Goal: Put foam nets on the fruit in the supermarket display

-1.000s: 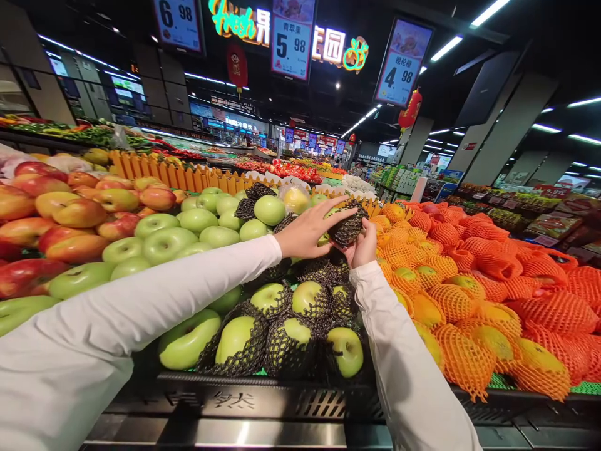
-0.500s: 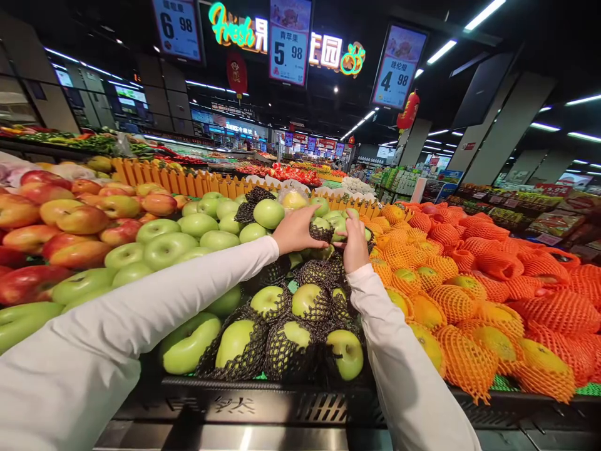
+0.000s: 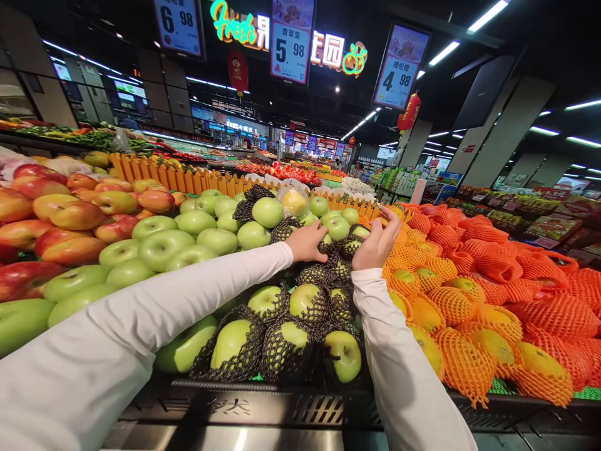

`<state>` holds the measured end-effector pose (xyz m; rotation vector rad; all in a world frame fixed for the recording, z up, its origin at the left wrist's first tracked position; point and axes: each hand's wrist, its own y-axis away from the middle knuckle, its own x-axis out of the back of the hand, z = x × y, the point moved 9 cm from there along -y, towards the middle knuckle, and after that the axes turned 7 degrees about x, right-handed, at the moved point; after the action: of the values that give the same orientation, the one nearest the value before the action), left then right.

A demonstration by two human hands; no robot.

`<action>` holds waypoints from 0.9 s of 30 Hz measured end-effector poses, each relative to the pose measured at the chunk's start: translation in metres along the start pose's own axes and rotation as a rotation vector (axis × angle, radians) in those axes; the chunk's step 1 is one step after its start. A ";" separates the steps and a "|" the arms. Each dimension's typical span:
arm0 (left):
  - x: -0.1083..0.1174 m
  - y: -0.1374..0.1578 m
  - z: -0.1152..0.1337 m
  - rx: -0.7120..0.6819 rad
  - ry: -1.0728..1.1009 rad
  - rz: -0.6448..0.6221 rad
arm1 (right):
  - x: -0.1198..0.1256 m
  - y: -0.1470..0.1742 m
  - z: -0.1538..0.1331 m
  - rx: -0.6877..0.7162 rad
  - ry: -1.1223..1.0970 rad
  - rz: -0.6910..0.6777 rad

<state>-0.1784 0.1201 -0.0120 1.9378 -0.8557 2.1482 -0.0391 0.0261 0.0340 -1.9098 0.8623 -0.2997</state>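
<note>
My left hand (image 3: 307,242) reaches over the middle of the green apple pile, its thumb apart from the curved fingers and nothing visible in its grasp. Just beyond it, a green apple (image 3: 337,228) sits among others in black foam nets (image 3: 351,245). My right hand (image 3: 377,243) is raised at the right side of these apples, fingers spread, with no fruit in it. Nearer to me, netted green apples (image 3: 305,300) lie in rows, and a green apple (image 3: 347,356) shows at the front edge. My left forearm covers part of the pile.
Bare green apples (image 3: 164,249) and red-yellow apples (image 3: 75,220) are heaped at left. Oranges in orange nets (image 3: 464,354) and fruit in red nets (image 3: 539,307) lie at right. An orange picket fence (image 3: 188,180) runs behind; a black tray edge (image 3: 263,387) borders the front.
My hands have come apart from around a netted apple at the back. The right hand has moved right and its fingers have spread; the left has shifted slightly right and toward me.
</note>
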 end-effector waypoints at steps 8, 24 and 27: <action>-0.007 -0.012 0.002 -0.041 -0.178 -0.304 | -0.003 -0.001 -0.004 0.041 0.012 -0.014; 0.026 -0.013 -0.064 -0.012 -0.423 -0.187 | -0.019 0.003 -0.004 0.088 0.060 -0.164; 0.018 -0.005 -0.054 -0.048 -0.452 -0.177 | -0.019 0.003 -0.004 0.093 0.062 -0.166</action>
<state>-0.2262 0.1453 0.0054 2.4142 -0.7473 1.6023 -0.0557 0.0357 0.0364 -1.8969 0.7192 -0.4935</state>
